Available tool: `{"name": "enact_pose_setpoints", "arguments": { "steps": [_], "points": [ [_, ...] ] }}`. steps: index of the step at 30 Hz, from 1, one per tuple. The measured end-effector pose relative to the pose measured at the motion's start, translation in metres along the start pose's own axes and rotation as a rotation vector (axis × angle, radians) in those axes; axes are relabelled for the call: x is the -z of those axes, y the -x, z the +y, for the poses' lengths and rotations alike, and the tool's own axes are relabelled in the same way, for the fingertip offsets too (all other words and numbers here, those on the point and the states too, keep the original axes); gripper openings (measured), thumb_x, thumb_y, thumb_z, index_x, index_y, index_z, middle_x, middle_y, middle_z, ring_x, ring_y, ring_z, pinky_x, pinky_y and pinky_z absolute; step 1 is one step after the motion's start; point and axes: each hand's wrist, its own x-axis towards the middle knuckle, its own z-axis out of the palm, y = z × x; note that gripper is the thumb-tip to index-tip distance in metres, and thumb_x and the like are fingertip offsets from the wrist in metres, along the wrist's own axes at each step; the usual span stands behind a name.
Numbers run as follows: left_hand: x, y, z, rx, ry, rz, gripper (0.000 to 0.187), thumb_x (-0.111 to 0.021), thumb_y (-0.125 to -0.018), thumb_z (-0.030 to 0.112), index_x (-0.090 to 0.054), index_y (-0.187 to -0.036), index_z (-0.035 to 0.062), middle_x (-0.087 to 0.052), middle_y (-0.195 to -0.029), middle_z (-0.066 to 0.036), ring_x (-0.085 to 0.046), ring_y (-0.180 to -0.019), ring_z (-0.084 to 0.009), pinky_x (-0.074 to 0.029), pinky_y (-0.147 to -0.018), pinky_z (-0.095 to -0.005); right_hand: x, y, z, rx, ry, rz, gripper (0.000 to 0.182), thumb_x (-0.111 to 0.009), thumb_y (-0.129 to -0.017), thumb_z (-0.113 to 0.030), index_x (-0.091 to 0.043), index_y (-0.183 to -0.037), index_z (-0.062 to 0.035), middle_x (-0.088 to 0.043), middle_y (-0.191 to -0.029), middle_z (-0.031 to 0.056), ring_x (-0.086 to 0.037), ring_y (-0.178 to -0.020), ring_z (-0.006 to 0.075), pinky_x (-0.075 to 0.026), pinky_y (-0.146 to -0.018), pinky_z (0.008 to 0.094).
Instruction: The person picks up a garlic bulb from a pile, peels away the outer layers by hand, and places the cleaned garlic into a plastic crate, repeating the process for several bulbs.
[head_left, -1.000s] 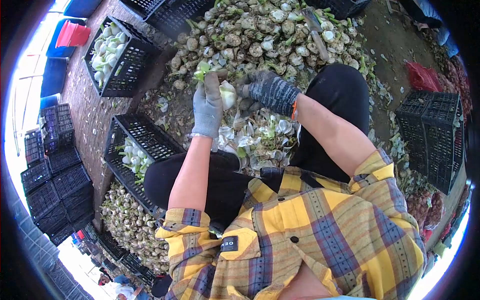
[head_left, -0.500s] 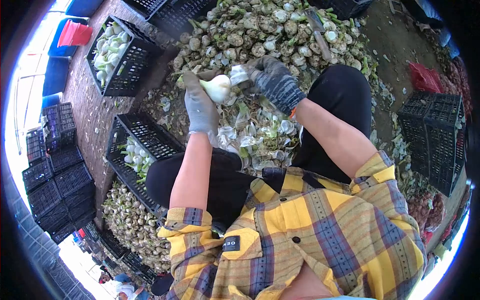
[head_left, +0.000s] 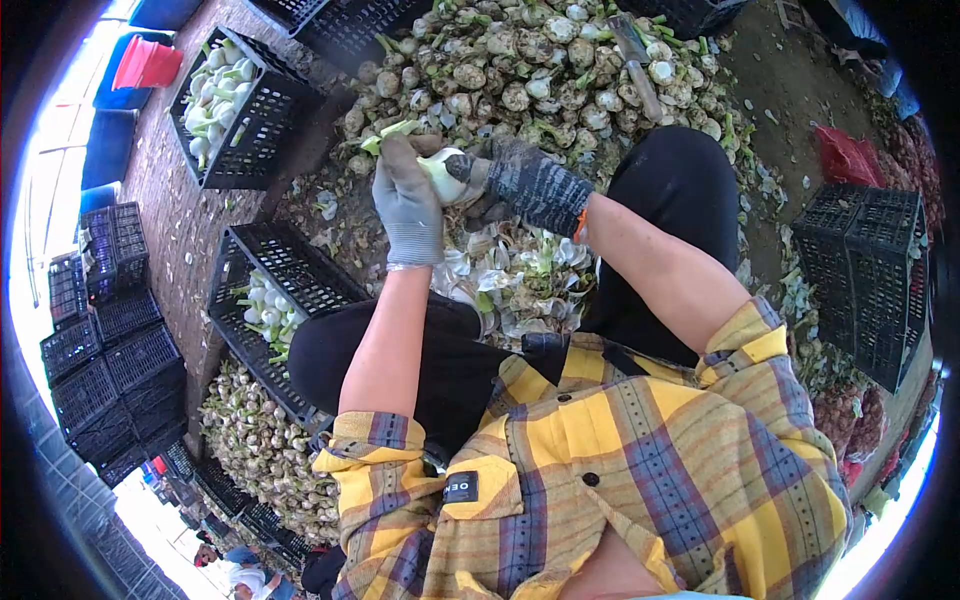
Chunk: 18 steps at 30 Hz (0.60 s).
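Note:
A white garlic bulb (head_left: pixel 440 176) with a short green stem is held up above the litter of skins. My left hand (head_left: pixel 408 200), in a grey glove with dirty fingers, is wrapped round the stem side. My right hand (head_left: pixel 522 180), in a dark patterned glove, grips the bulb's other side, a dirty fingertip pressed against its face. Part of the bulb is hidden by the fingers. Below lie loose white skins (head_left: pixel 500 285). Beyond my hands rises a heap of unpeeled garlic bulbs (head_left: pixel 520 80), and a knife (head_left: pixel 640 78) with a worn handle rests on it.
Black crates of clean white bulbs stand at upper left (head_left: pixel 250 130) and by my left knee (head_left: pixel 290 265). More garlic (head_left: pixel 265 450) lies behind that knee. Stacked crates stand at left (head_left: pixel 110 370) and right (head_left: pixel 865 270). A red bucket (head_left: pixel 146 63) sits at far left.
My right hand has come in against the bulb; the pale skin seen at its fingers no longer shows there. The bulb has tilted, and its green stem end now shows above my left hand.

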Motion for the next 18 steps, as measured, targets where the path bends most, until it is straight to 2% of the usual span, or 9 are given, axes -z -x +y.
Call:
{"name": "enact_pose_setpoints", "arguments": {
  "steps": [3, 5, 7, 10, 13, 16, 18],
  "points": [
    [-0.001, -0.001, 0.0, 0.031, 0.008, 0.007, 0.058, -0.038, -0.091, 0.054, -0.056, -0.086, -0.0008, -0.06, -0.08, -0.008, -0.057, -0.069, -0.0137, -0.047, -0.063, -0.0264, -0.006, 0.014, -0.015, 0.006, -0.191, 0.018, 0.046, -0.063, -0.08, -0.038, -0.061, -0.092, 0.0073, -0.063, -0.077, 0.0132, -0.056, -0.066, 0.0171, -0.047, -0.063, 0.0308],
    [0.0, -0.004, -0.004, 0.067, 0.033, 0.018, 0.058, -0.037, -0.091, 0.055, -0.057, -0.088, 0.0, -0.061, -0.081, -0.009, -0.058, -0.069, -0.0147, -0.048, -0.063, -0.0274, 0.0, 0.001, -0.001, 0.13, 0.049, 0.071, 0.037, -0.062, -0.081, -0.029, -0.06, -0.096, 0.005, -0.064, -0.078, 0.0138, -0.059, -0.069, 0.0182, -0.047, -0.065, 0.032],
    [-0.001, -0.004, 0.0, 0.123, 0.055, 0.022, 0.059, -0.035, -0.092, 0.055, -0.059, -0.09, 0.0014, -0.062, -0.083, -0.009, -0.059, -0.069, -0.0157, -0.049, -0.062, -0.0283, 0.003, 0.005, 0.002, 0.12, 0.08, 0.069, 0.036, -0.061, -0.082, -0.028, -0.06, -0.098, 0.0038, -0.064, -0.078, 0.0144, -0.061, -0.072, 0.0193, -0.048, -0.067, 0.0331],
    [0.002, -0.01, -0.01, 0.199, 0.169, 0.058, 0.057, -0.037, -0.091, 0.055, -0.059, -0.091, 0.0026, -0.062, -0.084, -0.008, -0.06, -0.07, -0.0169, -0.051, -0.064, -0.0294, 0.004, 0.007, 0.001, -0.059, -0.091, 0.059, 0.036, -0.061, -0.081, -0.03, -0.061, -0.099, 0.0021, -0.064, -0.079, 0.0145, -0.062, -0.072, 0.0211, -0.049, -0.067, 0.033],
    [0.002, -0.009, -0.003, 0.216, 0.165, 0.089, 0.057, -0.038, -0.09, 0.056, -0.059, -0.093, 0.0032, -0.062, -0.086, -0.008, -0.061, -0.072, -0.0178, -0.052, -0.065, -0.0304, 0.007, 0.007, 0.001, 0.096, 0.255, 0.133, 0.037, -0.06, -0.083, -0.031, -0.06, -0.099, 0.0026, -0.064, -0.08, 0.0133, -0.063, -0.068, 0.0201, -0.051, -0.061, 0.0313],
    [0.002, -0.008, -0.001, 0.258, 0.219, 0.061, 0.061, -0.038, -0.089, 0.058, -0.057, -0.091, 0.0005, -0.061, -0.083, -0.009, -0.059, -0.069, -0.0165, -0.05, -0.064, -0.0295, 0.001, 0.015, -0.031, -0.203, -0.163, 0.013, 0.032, -0.059, -0.087, -0.027, -0.054, -0.104, -0.0004, -0.063, -0.092, 0.0104, -0.065, -0.08, 0.0203, -0.056, -0.068, 0.0333],
    [0.0, -0.007, -0.001, 0.343, 0.319, -0.023, 0.056, -0.04, -0.089, 0.056, -0.057, -0.096, 0.0032, -0.061, -0.086, -0.007, -0.06, -0.072, -0.0168, -0.05, -0.063, -0.0299, -0.004, 0.017, -0.03, -0.178, -0.269, -0.032, 0.034, -0.061, -0.086, -0.028, -0.053, -0.106, -0.0018, -0.062, -0.095, 0.0113, -0.065, -0.081, 0.021, -0.057, -0.069, 0.0347]
  ]
}}
